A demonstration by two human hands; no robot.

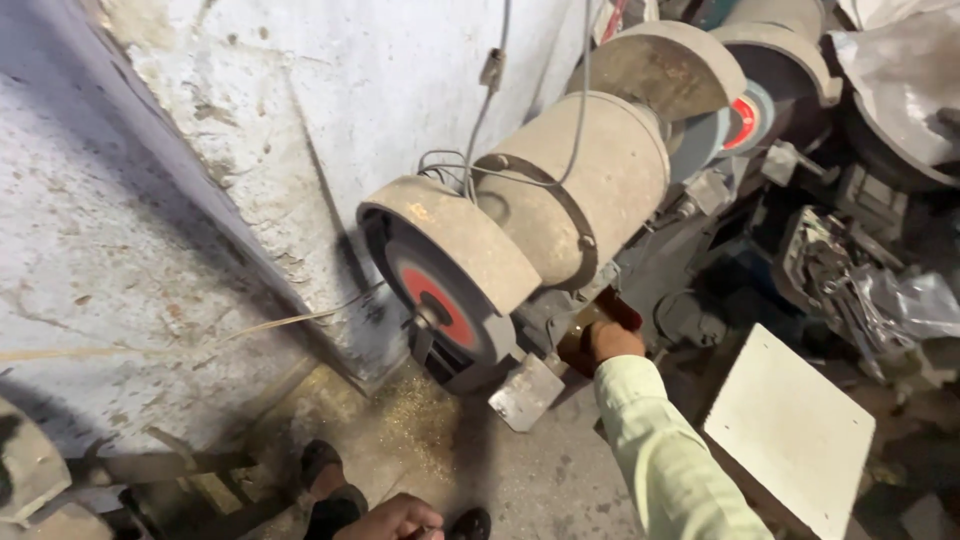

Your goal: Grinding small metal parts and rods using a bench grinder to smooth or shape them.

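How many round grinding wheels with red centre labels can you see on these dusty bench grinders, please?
2: one grinding wheel on the near grinder's left end, another wheel on the grinder behind, top right. Others may be hidden under guards.

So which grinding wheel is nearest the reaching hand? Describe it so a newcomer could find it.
Start at the dusty bench grinder standing by the white wall. At its near end sits a grey grinding wheel with a red centre disc, under a curved guard. The right hand reaches beside it; the grinder's other wheel sits farther back.
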